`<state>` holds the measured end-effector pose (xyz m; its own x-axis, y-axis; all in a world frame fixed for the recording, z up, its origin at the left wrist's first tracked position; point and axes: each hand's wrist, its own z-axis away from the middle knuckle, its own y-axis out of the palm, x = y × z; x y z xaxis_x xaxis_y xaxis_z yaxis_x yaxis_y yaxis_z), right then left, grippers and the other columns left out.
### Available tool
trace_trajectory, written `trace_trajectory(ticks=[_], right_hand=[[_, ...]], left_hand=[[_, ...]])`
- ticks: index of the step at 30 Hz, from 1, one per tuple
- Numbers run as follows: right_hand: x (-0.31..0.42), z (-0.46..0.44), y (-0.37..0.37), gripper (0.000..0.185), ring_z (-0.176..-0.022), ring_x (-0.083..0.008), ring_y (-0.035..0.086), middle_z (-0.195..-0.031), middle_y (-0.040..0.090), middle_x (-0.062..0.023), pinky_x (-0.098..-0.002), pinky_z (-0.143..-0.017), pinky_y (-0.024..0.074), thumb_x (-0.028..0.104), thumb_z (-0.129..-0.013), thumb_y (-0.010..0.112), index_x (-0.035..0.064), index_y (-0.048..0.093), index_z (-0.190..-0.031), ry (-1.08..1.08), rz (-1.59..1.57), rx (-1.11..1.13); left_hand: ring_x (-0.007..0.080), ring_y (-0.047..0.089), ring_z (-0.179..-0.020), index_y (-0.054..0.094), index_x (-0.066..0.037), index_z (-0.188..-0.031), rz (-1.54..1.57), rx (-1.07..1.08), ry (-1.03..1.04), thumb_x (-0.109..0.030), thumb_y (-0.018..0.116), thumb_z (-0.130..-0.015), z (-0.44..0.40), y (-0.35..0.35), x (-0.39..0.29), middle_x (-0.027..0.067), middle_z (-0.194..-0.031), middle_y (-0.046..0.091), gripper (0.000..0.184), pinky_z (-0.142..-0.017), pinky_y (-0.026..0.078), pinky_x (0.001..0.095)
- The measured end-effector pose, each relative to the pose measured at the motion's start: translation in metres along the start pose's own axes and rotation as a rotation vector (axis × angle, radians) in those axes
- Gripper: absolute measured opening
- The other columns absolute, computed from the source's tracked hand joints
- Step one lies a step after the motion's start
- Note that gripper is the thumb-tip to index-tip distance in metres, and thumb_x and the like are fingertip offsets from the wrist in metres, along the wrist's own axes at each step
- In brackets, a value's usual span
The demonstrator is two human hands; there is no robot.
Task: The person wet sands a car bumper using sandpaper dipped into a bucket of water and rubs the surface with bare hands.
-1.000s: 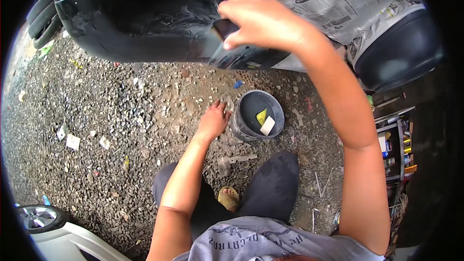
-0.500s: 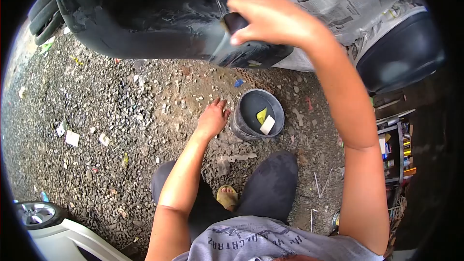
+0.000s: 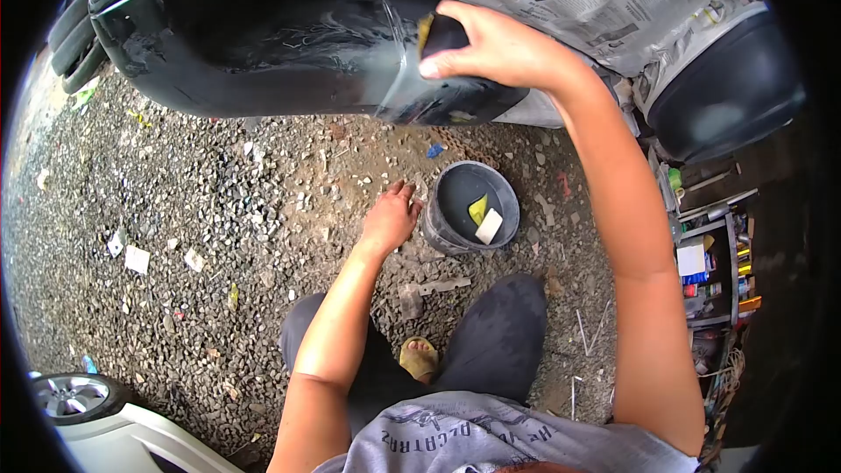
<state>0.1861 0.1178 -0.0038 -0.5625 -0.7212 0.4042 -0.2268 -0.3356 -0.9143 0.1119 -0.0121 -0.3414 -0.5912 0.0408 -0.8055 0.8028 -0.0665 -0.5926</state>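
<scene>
My right hand (image 3: 495, 42) grips a dark sanding block (image 3: 448, 34) with a yellowish edge, thumb below and fingers above. It is at the dark bumper (image 3: 289, 52), whose surface carries wet, whitish streaks around the block. Whether the block touches the surface I cannot tell. My left hand (image 3: 392, 217) hangs with its fingers stretched out and holds nothing. Just right of it stands a grey bucket (image 3: 438, 232) of dark liquid. A yellow piece (image 3: 477, 208) and a white block (image 3: 489, 225) are in the bucket.
Newspaper (image 3: 596, 9) covers the panel above the bumper. Another dark rounded part (image 3: 727, 88) is at the right. A cluttered shelf (image 3: 731, 271) stands on the right, a white car (image 3: 131, 442) at lower left. Gravel (image 3: 228, 201) with litter covers the ground.
My right hand has shifted slightly right with the sanding block, and more of the yellowish edge shows. My left hand stays beside the bucket. The view has shifted slightly.
</scene>
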Motion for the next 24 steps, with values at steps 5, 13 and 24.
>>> trace_trajectory(ticks=[5,13,24], right_hand=[[0.004,-0.021,0.008,0.055,-0.098,-0.0153,0.065,-0.106,0.073,-0.0106,-0.0318,-0.091,0.051,0.036,-0.085,0.085,-0.0021,0.064,-0.12,-0.031,-0.095,-0.143],[-0.017,-0.016,0.006,0.058,-0.101,-0.0171,0.063,-0.108,0.07,-0.0095,-0.0335,-0.089,0.0507,0.043,-0.089,0.079,-0.0014,0.064,-0.121,0.02,0.019,-0.147],[0.004,-0.006,0.0,0.063,-0.1,-0.0242,0.067,-0.11,0.069,-0.0165,-0.0376,-0.089,0.0515,0.041,-0.082,0.082,-0.0016,0.06,-0.123,0.022,0.256,-0.13]], left_hand=[[0.0416,0.054,-0.135,0.057,-0.004,-0.142,0.021,-0.002,-0.002,-0.033,0.056,-0.104,-0.001,0.001,0.003,0.0236,-0.152,0.051,0.047,-0.114,0.044,0.0469],[0.0437,0.053,-0.134,0.057,-0.002,-0.141,-0.029,-0.003,0.006,-0.033,0.057,-0.103,0.005,-0.002,0.005,0.0255,-0.15,0.051,0.048,-0.113,0.045,0.0482],[0.0443,0.053,-0.135,0.057,-0.001,-0.14,-0.058,0.061,-0.01,-0.037,0.055,-0.104,0.005,0.0,0.002,0.025,-0.151,0.051,0.051,-0.114,0.044,0.0488]])
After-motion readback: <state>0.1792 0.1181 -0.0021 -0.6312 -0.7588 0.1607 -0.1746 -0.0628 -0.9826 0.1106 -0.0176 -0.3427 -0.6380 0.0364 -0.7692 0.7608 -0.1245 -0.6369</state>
